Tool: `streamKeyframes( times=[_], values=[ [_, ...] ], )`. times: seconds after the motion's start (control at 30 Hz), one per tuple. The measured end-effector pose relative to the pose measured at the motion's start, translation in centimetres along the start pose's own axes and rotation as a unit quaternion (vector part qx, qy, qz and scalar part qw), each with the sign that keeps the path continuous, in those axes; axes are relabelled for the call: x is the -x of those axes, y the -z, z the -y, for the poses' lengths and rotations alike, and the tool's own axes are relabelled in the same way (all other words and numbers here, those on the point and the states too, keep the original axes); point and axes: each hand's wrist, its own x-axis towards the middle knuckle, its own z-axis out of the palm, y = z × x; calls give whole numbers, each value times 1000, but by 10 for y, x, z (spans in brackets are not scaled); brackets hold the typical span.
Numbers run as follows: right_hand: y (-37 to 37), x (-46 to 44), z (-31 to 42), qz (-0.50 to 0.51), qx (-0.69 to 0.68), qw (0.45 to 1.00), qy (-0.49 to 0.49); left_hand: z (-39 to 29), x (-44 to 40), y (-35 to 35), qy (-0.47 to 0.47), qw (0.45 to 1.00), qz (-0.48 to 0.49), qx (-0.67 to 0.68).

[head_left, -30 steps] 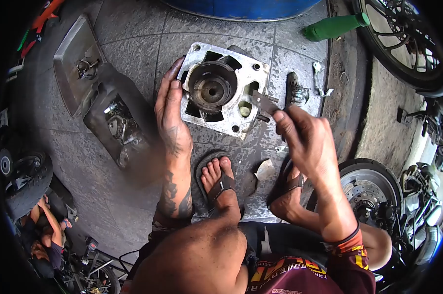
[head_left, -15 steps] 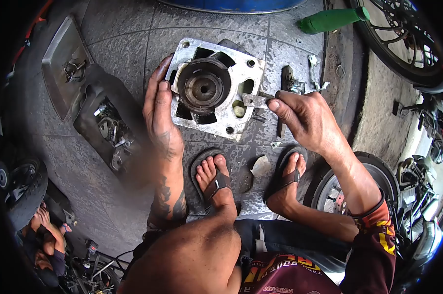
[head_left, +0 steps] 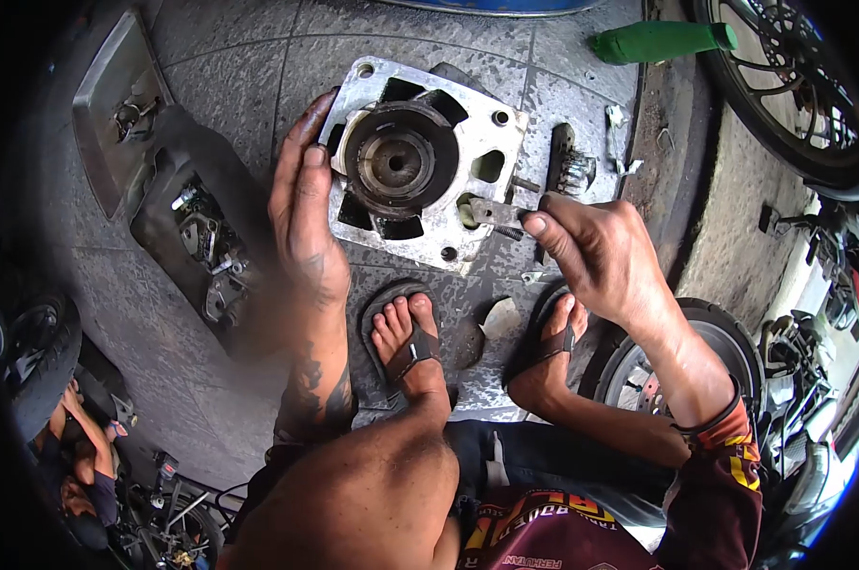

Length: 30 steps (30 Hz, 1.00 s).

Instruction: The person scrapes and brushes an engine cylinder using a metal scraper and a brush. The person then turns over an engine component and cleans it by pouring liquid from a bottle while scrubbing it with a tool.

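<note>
Engine block (head_left: 467, 171): seen over the tiled floor (head_left: 225, 57), ahead of the sandalled feet (head_left: 415, 351), with its round bore turned up; what bears its weight is hidden.
Right hand (head_left: 601, 252): closed in a pinch, with a strip gripped between thumb and bent fingers.
Metal strip (head_left: 496, 212): held by one end; its other end is placed at the oval hole on the block's right side, and whether the rim is touched cannot be told.
Left hand (head_left: 306, 195): pressed along the block's left edge, fingers stretched rather than curled.
Right side: a green bottle (head_left: 658, 42), neck pointed toward a wheel (head_left: 762, 133).
Left side: loose metal parts (head_left: 201, 237) contained in a dark box (head_left: 206, 157), beside a metal tray (head_left: 116, 76).
Far edge: a blue barrel (head_left: 505, 5), partly cut off.
</note>
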Motion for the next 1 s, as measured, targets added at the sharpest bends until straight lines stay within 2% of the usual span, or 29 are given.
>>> streamKeyframes(
  times=[0.03, 0.13, 0.3, 0.4, 0.47, 0.53, 0.6, 0.73, 0.8, 0.87, 1.0],
  values=[
    [-1, -2, -2, -25, 6, 999, 26, -1, 0, -1, 4, 1000, -3, -20],
    [12, -17, -6, -34, 27, 999, -7, 3, -1, 2, 9, 999, 24, -27],
    [14, -16, -10, -15, -1, 1000, 13, 0, 0, -1, 11, 999, 6, -53],
    [14, -20, -11, -3, -29, 1000, -2, 1, -3, 2, 13, 999, 11, -45],
    [16, -20, -6, 37, -47, 997, -52, 2, -2, 4, 15, 999, 14, -46],
    [14, -14, -8, 68, -45, 997, -2, 2, -3, 4, 3, 998, 24, -55],
    [10, -11, -9, 54, -20, 997, 45, 1, -4, 4, 1, 998, 24, -54],
    [17, -21, -10, 45, 3, 999, 6, 1, -3, 5, 9, 999, 43, -32],
    [14, -20, -14, 71, -15, 995, 74, 2, -3, 5, 4, 998, 47, -29],
    [17, -23, -15, 77, 2, 994, 79, 0, -1, -2, 3, 1000, 10, -11],
    [22, -35, -21, 75, 39, 990, 116, 1, -2, 2, 11, 1000, 29, 6]
  ],
)
